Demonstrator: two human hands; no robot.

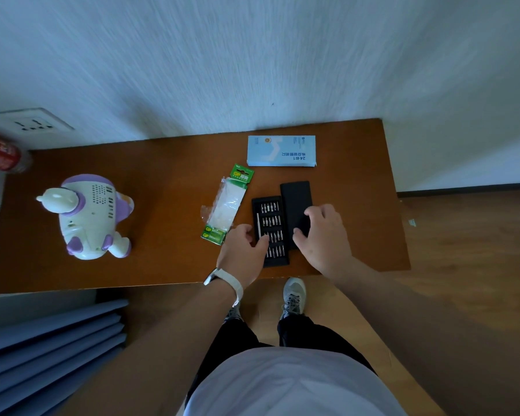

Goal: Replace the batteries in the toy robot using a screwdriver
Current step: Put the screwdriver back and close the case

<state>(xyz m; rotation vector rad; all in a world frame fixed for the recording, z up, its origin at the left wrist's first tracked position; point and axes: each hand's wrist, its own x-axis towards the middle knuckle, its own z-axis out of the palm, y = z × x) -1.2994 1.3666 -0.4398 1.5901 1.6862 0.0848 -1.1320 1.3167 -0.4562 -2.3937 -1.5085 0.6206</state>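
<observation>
"When you look down from the head camera, where is the toy robot (90, 217)?"

"It lies at the left of the worktop (168, 181), well apart from both grips. Nothing touches it. I see no open battery door, so I think no screw is out yet."

"So how much is done?"

"Only the start, I think. The screwdriver kit is out of its blue box (281, 151), and the black lid (296, 202) is off the bit tray (275, 259). Picking a bit, undoing the door, swapping the batteries and closing up are all left."

"What is in the tray?"

"Rows of little metal bits, and a thin silver handle (258, 225) along its left side. The battery pack (227, 205) lies just left of the tray. Green batteries show at its near end, but I cannot count them."

"What do the grips do?"

"The right grip (321, 235) has its fingers curled on the black lid, just right of the tray, and seems to hold it. The left grip (246, 250) is curled over the tray's near left part, by the silver handle. I cannot tell if it holds anything."
</observation>
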